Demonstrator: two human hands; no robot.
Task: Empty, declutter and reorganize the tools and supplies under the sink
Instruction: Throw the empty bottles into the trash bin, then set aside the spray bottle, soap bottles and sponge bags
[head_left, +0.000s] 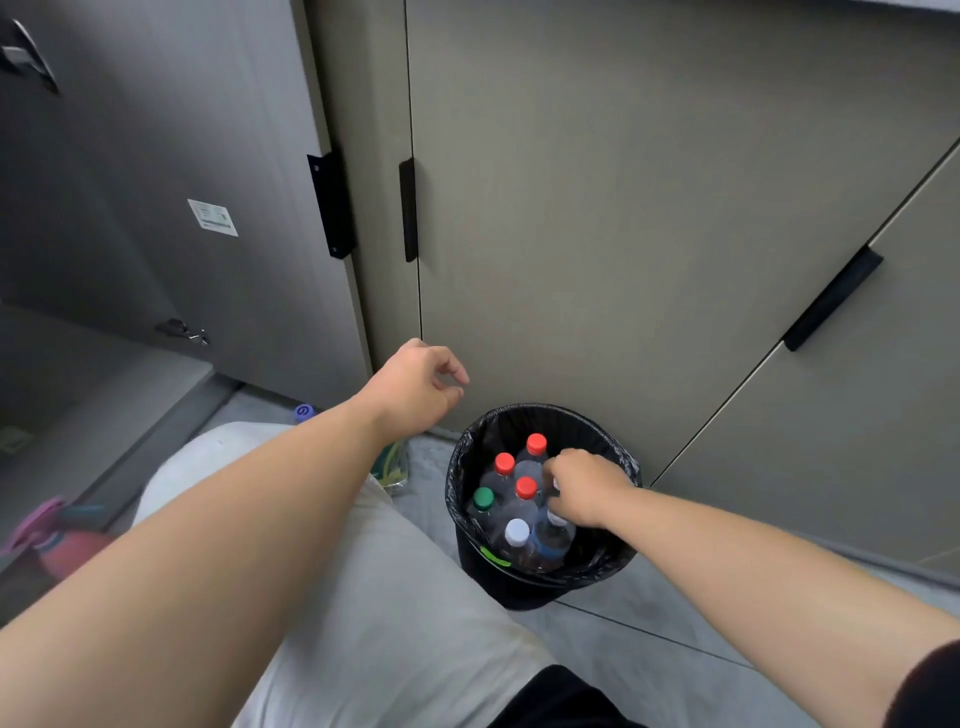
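Observation:
A black bin (613, 561) lined with a black bag stands on the floor against the closed cabinet doors. Several plastic bottles stand upright in it: three with red caps (525, 487), one with a green cap (483, 498), one with a white cap (517, 532). My right hand (584, 491) reaches into the bin from the right, its fingers closed around the neck of a dark bottle with a blue label (553, 540). My left hand (421, 387) hovers above and left of the bin with fingers loosely curled, holding nothing.
An open cabinet door (208, 218) with a white sticker stands at the left, the cabinet floor (78, 395) below it. A pink object (57, 540) lies at lower left. A purple-capped item (304, 413) and a green-yellow packet (395, 465) lie beyond my knee (363, 571).

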